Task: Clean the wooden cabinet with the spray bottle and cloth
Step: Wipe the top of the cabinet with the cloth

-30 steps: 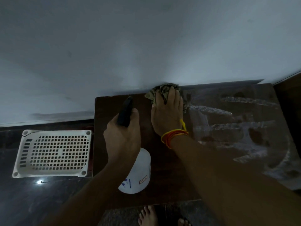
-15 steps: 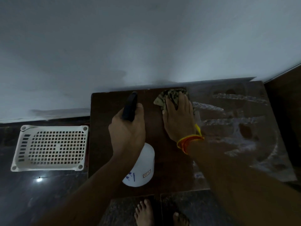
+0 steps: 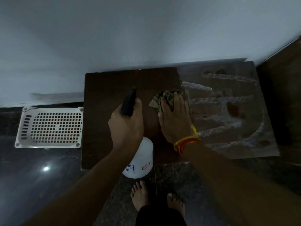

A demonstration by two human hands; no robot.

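**Cloth flat on the cabinet top, spray bottle held ready beside it**

The right hand (image 3: 175,118) lies palm-down on the cloth (image 3: 164,99), fingers straight and close together, pointing toward the far wall. Pressing with the whole flat of the hand spreads the load over the crumpled fabric, which suits wiping a broad panel better than a fingertip pinch would. The cloth bunches out past the fingertips and to the left of them, at the boundary between two zones of the wooden cabinet (image 3: 105,98): left of it the top looks dark and even, while to the right pale streaks and arcs of wet residue (image 3: 224,101) run across the surface. Judging by that, the left part is done and the streaked right part remains to be wiped.

The left hand (image 3: 126,126) is curled round the neck of the spray bottle (image 3: 140,160), the black trigger head (image 3: 128,101) poking out above the knuckles and aimed at the far side. The white body hangs below the wrist, over the cabinet's near edge. Held just left of the cloth hand and clear of the streaks, the bottle seems held ready for another squirt without getting in the way of the wipe.

Both forearms reach in from the near edge, the right crossing over the near right of the top, with orange and yellow wristbands (image 3: 187,141) at its wrist. A white perforated basket (image 3: 50,126) sits on the floor to the left, and bare feet (image 3: 156,196) stand on the dark tiles at the near side.
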